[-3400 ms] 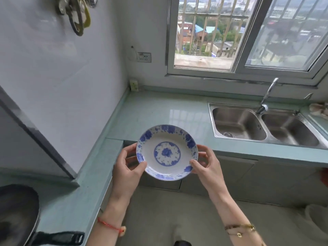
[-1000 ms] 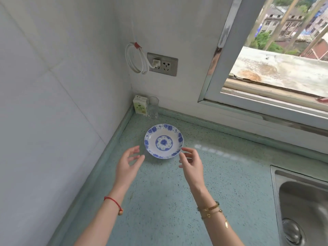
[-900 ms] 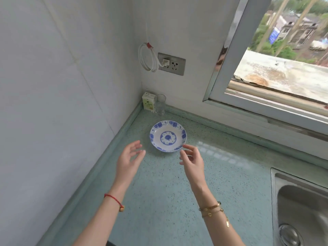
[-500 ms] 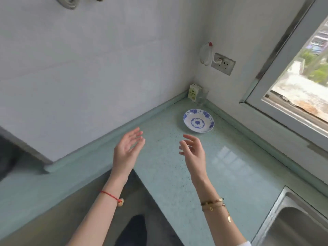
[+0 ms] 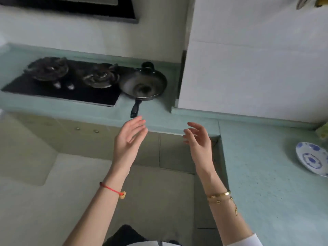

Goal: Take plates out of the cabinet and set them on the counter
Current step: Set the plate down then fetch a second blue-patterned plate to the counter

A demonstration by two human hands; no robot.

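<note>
Blue-and-white plate [image 5: 312,159] on tabletop [image 5: 262,174]. Probably stiff, slippery, breakable (best taken by opposite rims). Left hand [image 5: 128,139], right hand [image 5: 197,139]: grip wide, empty.

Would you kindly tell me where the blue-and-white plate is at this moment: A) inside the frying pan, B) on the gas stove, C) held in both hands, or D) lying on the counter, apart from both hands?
D: the blue-and-white plate lies on the counter at the right edge of view, while the left hand and right hand are open and empty.
</note>
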